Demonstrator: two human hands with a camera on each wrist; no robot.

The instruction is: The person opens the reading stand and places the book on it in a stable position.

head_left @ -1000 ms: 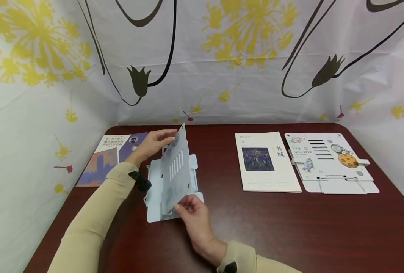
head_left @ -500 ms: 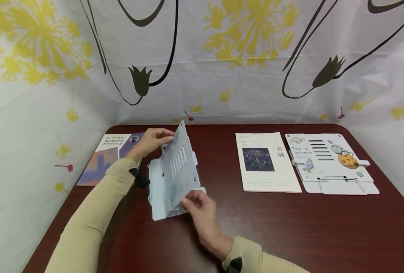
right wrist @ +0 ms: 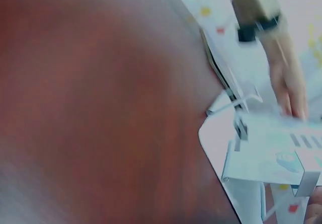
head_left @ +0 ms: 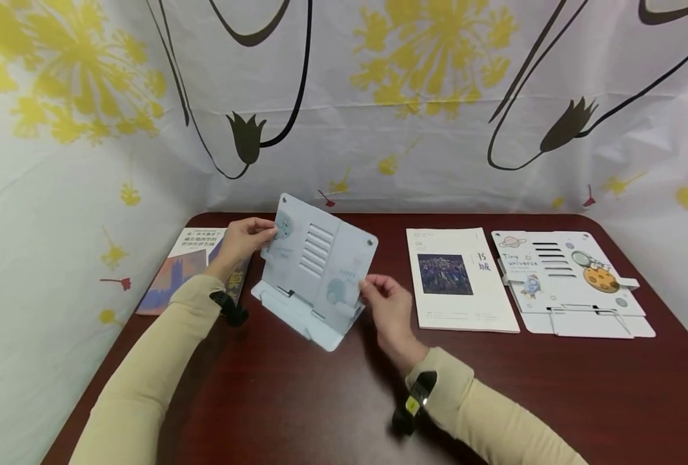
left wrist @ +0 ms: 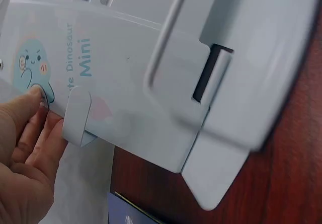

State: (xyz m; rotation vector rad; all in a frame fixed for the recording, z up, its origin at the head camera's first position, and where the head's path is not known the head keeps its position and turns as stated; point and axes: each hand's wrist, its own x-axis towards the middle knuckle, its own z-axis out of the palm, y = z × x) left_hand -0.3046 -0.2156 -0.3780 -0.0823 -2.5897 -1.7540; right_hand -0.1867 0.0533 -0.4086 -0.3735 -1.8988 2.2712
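Note:
A pale blue folding book stand (head_left: pixel 344 252) is held tilted over the left middle of the table, its slotted back panel facing the head camera. My left hand (head_left: pixel 241 242) pinches the panel's left edge between thumb and fingers. At the right edge, low down, my right hand (head_left: pixel 392 316) pinches the stand near a small side clip. In the left wrist view, a dinosaur print (left wrist: pixel 35 63) shows beside the left thumb, with a wire bracket and hinge on the stand. Only a bit of the right hand (right wrist: pixel 314 204) shows in the right wrist view.
A purple and orange book (head_left: pixel 175 274) lies at the left behind the left forearm. On the right lie a white magazine (head_left: pixel 466 313) and a second, white book stand (head_left: pixel 544 290) with space drawings, folded flat. A patterned cloth (head_left: pixel 332 129) hangs behind the table (head_left: pixel 297 407).
The stand has turned from edge-on to show its panel broadly, its ledge now toward the front. My right hand has moved right and up with its edge; the left hand has shifted slightly left.

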